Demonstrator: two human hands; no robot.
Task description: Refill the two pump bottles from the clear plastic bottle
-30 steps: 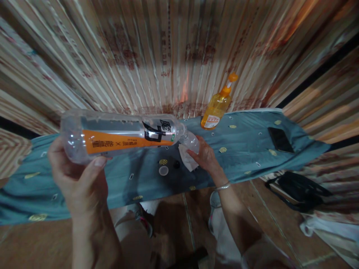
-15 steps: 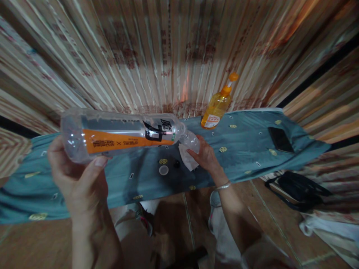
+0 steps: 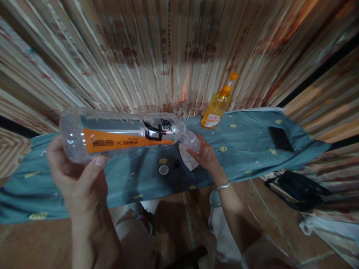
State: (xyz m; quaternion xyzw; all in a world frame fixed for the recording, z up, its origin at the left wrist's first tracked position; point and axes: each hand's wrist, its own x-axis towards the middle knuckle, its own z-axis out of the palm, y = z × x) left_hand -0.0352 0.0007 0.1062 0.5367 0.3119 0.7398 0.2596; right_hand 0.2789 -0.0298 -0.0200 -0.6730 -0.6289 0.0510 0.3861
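My left hand (image 3: 75, 179) grips the base of a large clear plastic bottle (image 3: 120, 135) with an orange and black label, held on its side, its mouth pointing right. The bottle's mouth meets a small clear bottle (image 3: 192, 141) that my right hand (image 3: 206, 157) holds over the blue-green cloth (image 3: 246, 149), together with a white tissue (image 3: 186, 157). A white cap (image 3: 163, 170) and a small black cap (image 3: 176, 163) lie on the cloth just below the bottle.
An orange bottle with a pump top (image 3: 217, 106) stands at the back of the cloth-covered surface. A black phone (image 3: 280, 139) lies at the right end. A black bag (image 3: 300, 186) sits on the floor to the right. A striped curtain hangs behind.
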